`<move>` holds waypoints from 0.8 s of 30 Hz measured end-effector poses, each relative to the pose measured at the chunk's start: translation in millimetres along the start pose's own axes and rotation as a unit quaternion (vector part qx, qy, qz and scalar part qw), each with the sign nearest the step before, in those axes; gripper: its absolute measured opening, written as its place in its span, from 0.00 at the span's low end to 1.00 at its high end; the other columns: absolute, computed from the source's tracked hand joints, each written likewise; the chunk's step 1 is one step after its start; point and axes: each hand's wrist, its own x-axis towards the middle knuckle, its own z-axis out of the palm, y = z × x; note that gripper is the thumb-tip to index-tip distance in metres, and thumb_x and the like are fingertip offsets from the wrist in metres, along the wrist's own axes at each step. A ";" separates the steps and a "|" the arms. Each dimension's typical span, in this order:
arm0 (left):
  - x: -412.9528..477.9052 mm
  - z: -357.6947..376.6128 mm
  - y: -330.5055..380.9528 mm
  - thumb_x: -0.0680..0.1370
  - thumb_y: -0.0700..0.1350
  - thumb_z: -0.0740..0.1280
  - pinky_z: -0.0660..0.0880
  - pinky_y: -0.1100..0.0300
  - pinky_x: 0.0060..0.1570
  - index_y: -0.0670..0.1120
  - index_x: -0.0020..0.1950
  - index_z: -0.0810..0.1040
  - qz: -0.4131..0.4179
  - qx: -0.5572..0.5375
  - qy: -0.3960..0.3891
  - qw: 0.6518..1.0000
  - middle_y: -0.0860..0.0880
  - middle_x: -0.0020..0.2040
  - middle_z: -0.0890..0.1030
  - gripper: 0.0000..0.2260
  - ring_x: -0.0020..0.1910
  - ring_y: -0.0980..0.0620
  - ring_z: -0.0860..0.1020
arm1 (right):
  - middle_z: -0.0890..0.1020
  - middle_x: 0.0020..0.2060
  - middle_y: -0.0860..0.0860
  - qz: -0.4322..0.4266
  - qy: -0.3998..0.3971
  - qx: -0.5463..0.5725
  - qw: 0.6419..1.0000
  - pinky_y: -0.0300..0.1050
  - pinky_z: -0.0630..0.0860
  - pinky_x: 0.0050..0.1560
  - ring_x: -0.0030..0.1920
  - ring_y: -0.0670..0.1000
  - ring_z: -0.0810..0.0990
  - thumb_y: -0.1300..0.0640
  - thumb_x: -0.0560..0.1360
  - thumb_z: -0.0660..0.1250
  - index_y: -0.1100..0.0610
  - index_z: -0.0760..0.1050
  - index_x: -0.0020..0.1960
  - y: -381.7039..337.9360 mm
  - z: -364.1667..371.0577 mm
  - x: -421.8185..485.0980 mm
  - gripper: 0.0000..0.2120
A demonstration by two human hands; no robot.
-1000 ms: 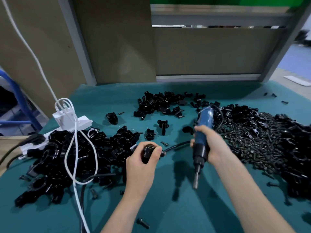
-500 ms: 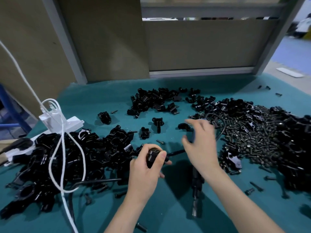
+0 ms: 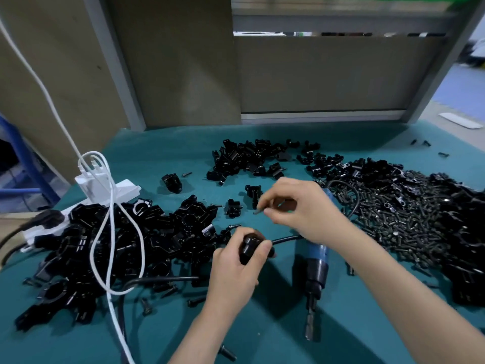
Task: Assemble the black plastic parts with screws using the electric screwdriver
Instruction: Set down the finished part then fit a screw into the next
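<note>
My left hand [image 3: 233, 269] grips a small black plastic part [image 3: 250, 246] just above the green mat. My right hand [image 3: 301, 211] hovers a little farther back and pinches a small dark screw [image 3: 258, 210] between thumb and fingertips. The blue electric screwdriver [image 3: 313, 271] lies on the mat under my right forearm, its bit pointing toward me. A heap of dark screws [image 3: 399, 222] spreads to the right. Piles of black plastic parts lie at the left [image 3: 126, 243] and at the back [image 3: 249, 156].
A white power strip [image 3: 105, 190] with a looping white cable [image 3: 110, 232] sits at the left edge. A black cable [image 3: 162, 279] runs across the mat. Loose screws [image 3: 195, 302] lie near my left wrist. Beige panels stand behind the table.
My right hand has laid the screwdriver down on the mat, reached toward the screws, and now holds a screw above the part. My left hand has kept the black part.
</note>
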 end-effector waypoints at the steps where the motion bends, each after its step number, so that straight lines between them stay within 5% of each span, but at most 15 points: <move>1: 0.6 1.0 -0.1 0.70 0.62 0.62 0.72 0.64 0.28 0.58 0.45 0.73 -0.004 -0.003 -0.002 1.000 0.53 0.36 0.84 0.10 0.22 0.56 0.73 | 0.80 0.41 0.49 -0.028 -0.016 -0.006 0.999 0.35 0.76 0.46 0.40 0.46 0.79 0.67 0.71 0.72 0.56 0.83 0.43 -9.0 -6.3 -6.0 0.07; 6: 0.8 1.1 -4.1 0.71 0.62 0.63 0.68 0.63 0.28 0.56 0.45 0.74 0.012 -0.004 -0.006 1.000 0.56 0.29 0.80 0.12 0.22 0.57 0.72 | 0.74 0.42 0.45 -0.062 -0.120 -0.106 0.985 0.41 0.74 0.48 0.39 0.44 0.75 0.64 0.73 0.70 0.58 0.83 0.48 -27.8 -5.2 -18.2 0.05; 11: 0.5 0.6 -2.4 0.72 0.63 0.63 0.70 0.64 0.29 0.59 0.48 0.74 0.010 -0.008 -0.011 1.000 0.56 0.37 0.84 0.11 0.24 0.59 0.73 | 0.77 0.42 0.50 -0.053 -0.063 -0.075 0.994 0.44 0.76 0.47 0.38 0.47 0.77 0.66 0.72 0.70 0.60 0.83 0.46 -29.0 -7.9 -17.9 0.05; 16: -0.6 0.7 -2.3 0.72 0.62 0.64 0.66 0.65 0.26 0.54 0.44 0.75 0.024 0.000 -0.003 1.000 0.55 0.28 0.78 0.13 0.23 0.59 0.71 | 0.74 0.46 0.48 -0.075 -0.139 -0.126 0.979 0.47 0.74 0.50 0.43 0.49 0.76 0.64 0.75 0.67 0.60 0.82 0.51 -34.1 -2.5 -18.2 0.07; 20: -0.3 1.5 -1.9 0.72 0.60 0.66 0.78 0.59 0.42 0.53 0.48 0.77 -0.003 -0.030 -0.024 0.999 0.56 0.38 0.85 0.13 0.39 0.58 0.83 | 0.78 0.44 0.48 -0.061 -0.138 -0.076 0.986 0.39 0.75 0.50 0.42 0.45 0.77 0.64 0.74 0.70 0.58 0.83 0.50 -33.8 -8.0 -15.7 0.07; 24: 0.6 2.0 -0.9 0.70 0.59 0.66 0.79 0.55 0.47 0.57 0.47 0.79 -0.033 -0.056 -0.034 0.997 0.54 0.37 0.85 0.10 0.42 0.53 0.84 | 0.82 0.41 0.47 -0.022 -0.122 -0.022 0.992 0.43 0.77 0.50 0.43 0.45 0.80 0.62 0.73 0.73 0.57 0.82 0.47 -28.2 -9.8 -14.2 0.03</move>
